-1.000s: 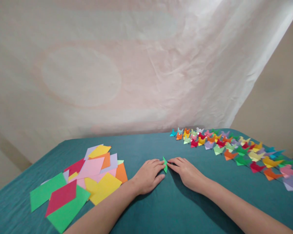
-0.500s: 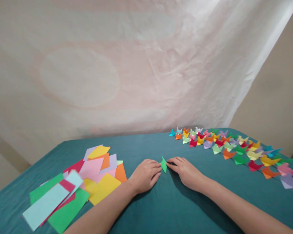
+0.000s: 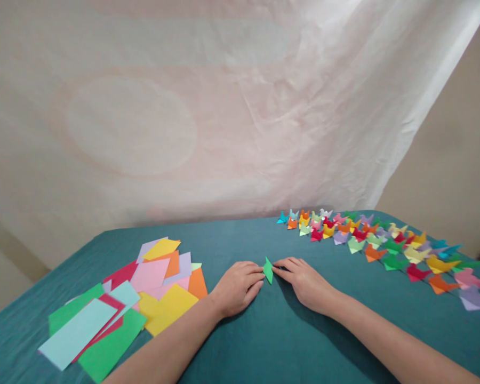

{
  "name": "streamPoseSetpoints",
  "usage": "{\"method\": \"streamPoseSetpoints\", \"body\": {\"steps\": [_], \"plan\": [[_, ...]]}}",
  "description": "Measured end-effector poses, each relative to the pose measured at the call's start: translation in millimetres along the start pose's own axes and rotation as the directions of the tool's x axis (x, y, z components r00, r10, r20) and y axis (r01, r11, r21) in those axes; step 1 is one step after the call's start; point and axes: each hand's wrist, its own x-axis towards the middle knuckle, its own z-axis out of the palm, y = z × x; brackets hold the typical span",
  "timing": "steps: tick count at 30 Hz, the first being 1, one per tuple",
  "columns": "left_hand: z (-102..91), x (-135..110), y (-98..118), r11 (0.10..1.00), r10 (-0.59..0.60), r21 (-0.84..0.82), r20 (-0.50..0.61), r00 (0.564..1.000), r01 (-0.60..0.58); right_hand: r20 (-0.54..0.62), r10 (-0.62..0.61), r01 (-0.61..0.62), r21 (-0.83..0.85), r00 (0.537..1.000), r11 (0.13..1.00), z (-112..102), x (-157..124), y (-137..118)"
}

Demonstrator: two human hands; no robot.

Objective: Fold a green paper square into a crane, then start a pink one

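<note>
A small green folded paper (image 3: 268, 270), shaped like a narrow diamond, is between my two hands above the middle of the teal cloth. My left hand (image 3: 240, 285) has its fingertips on the paper's left edge, fingers bent and close together. At the right edge, the thumb and forefinger of my right hand (image 3: 306, 281) pinch the paper. Parts of the fingertips are too small to make out.
Loose coloured paper sheets (image 3: 170, 309) overlap in a pile beside my left forearm. Several rows of small folded paper birds (image 3: 394, 261) stand at the right. The teal tablecloth (image 3: 256, 346) reaches back to a pale hanging sheet (image 3: 224, 133).
Both hands and the green folded paper stay in place. In the pile, the pale blue pieces have shifted slightly and look sharper, and more of the red strip between them shows.
</note>
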Motion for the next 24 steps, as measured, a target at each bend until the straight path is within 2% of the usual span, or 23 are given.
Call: {"method": "streamPoseSetpoints", "body": {"steps": [24], "plan": [[-1.5,1.0,0.7,0.999,-0.023,-0.029,0.003,1.0,0.024,-0.018,-0.003,0.004,0.028,1.0,1.0,1.8,-1.5,0.8]]}}
